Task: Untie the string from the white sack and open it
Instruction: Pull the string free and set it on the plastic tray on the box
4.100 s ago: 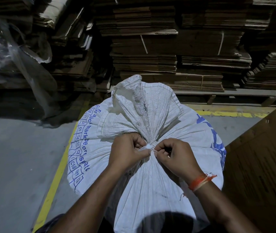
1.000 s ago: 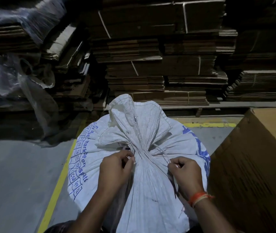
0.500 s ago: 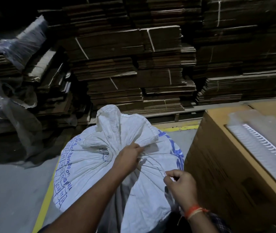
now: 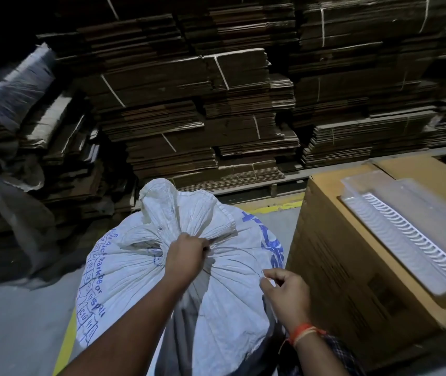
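A full white woven sack [image 4: 124,272] with blue print stands on the floor in front of me. Its gathered neck [image 4: 178,213] fans out above the tie point. My left hand [image 4: 186,253] is closed around the bunched neck. My right hand [image 4: 284,291] is off to the right of the neck, over the sack's shoulder, thumb and forefinger pinched on the end of a thin white string [image 4: 266,279]. The string is too thin and dim to trace back toward the neck.
A large cardboard box [image 4: 352,267] stands right of the sack, with a clear plastic tray [image 4: 411,240] on top. Stacks of flattened cartons [image 4: 203,118] fill the back. Plastic wrap [image 4: 7,185] hangs at the left. A yellow line [image 4: 66,346] runs along the grey floor.
My right hand has pulled the string away from the neck toward the right. My left hand went from picking at the knot to gripping the neck. The view swung right, showing the box and tray.
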The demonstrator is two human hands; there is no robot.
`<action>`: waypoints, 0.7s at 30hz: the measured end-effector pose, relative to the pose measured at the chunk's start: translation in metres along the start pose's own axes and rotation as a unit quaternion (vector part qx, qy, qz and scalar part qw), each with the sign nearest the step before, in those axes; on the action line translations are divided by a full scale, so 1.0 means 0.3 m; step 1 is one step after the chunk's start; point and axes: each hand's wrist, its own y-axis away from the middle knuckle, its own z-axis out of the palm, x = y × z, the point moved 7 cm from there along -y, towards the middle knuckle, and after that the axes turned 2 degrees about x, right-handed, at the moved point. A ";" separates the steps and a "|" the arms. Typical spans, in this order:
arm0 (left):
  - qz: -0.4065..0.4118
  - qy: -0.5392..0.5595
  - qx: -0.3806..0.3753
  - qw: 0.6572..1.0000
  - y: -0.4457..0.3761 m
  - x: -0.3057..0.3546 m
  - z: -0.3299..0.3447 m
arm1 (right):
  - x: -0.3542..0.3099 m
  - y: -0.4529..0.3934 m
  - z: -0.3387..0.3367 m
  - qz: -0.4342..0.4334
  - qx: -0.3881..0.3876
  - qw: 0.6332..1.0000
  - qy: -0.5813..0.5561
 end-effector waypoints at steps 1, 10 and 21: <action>0.003 0.012 0.003 1.000 0.004 0.010 -0.015 | -0.002 -0.001 -0.002 -0.002 0.003 1.000 -0.001; 0.124 0.233 -0.116 0.958 -0.005 0.188 -0.152 | -0.035 0.003 -0.060 -0.025 0.038 0.998 0.036; 0.257 0.287 -0.037 0.922 -0.052 0.382 -0.283 | -0.230 0.054 -0.364 -0.107 0.105 0.983 0.110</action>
